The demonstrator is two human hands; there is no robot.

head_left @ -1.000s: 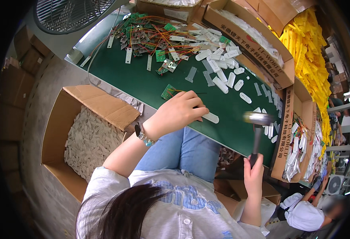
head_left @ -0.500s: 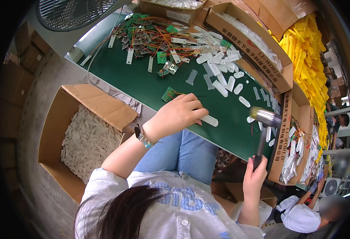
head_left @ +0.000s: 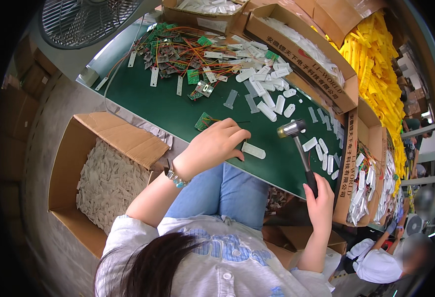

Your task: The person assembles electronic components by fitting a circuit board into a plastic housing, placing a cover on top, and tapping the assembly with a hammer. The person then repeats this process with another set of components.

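My right hand [head_left: 320, 200] grips the black handle of a small hammer [head_left: 304, 153]. Its metal head, with a yellowish face, is raised over the right part of the green table. My left hand [head_left: 220, 142] is at the table's near edge, thumb and fingers apart around one end of a white plastic casing [head_left: 255, 150]. That casing lies flat; whether a fingertip touches it I cannot tell. Just beyond this hand sits a green circuit board [head_left: 204, 121], its thin wires running partly under my fingers.
A heap of wired circuit boards [head_left: 173, 54] covers the table's far left. White casings [head_left: 264, 89] and clear plastic pieces [head_left: 231, 99] lie right of it. Cartons [head_left: 301, 64] line the far and right sides. A carton of white parts [head_left: 111, 183] and a fan [head_left: 86, 22] are left.
The hammer head has swung left and slightly up, away from the right-hand carton. My left thumb and fingers have spread from their closed hold at the casing's end.
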